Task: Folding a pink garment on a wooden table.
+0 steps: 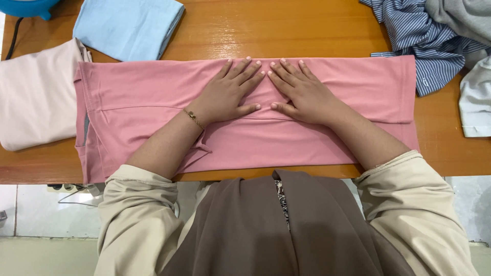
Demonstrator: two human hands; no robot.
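Closest to the camera, the person's brown scarf (pixel 266 225) and cream sleeves (pixel 135 214) filled the bottom of the shot, with both forearms reaching out over the near edge of the orange worktop (pixel 307 30).

Just past that edge lay the pink garment (pixel 153 102), folded into a long band running left to right across the worktop, with a bit of its near side hanging over the front. Both hands were pressed flat on the middle of it, palms down, fingers spread and gripping nothing. The left hand (pixel 227 92) had a thin bracelet (pixel 193 118) at the wrist, and the right hand (pixel 302 92) sat just beside it, thumbs and forefingers nearly meeting so the two made a little triangle over the cloth. A fold line ran along the pink fabric right under the thumbs.

Off to the left, a pale pink folded piece (pixel 36 102) sat touching the garment's end. Further back on the left was a folded light blue piece (pixel 128 25), and a blue round thing (pixel 25 7) was poking in at the far corner, too cropped to tell what it was. Over on the far right was a heap of a striped shirt (pixel 414 46) and grey clothes (pixel 460 20), plus a white piece (pixel 478 102) at the right edge.
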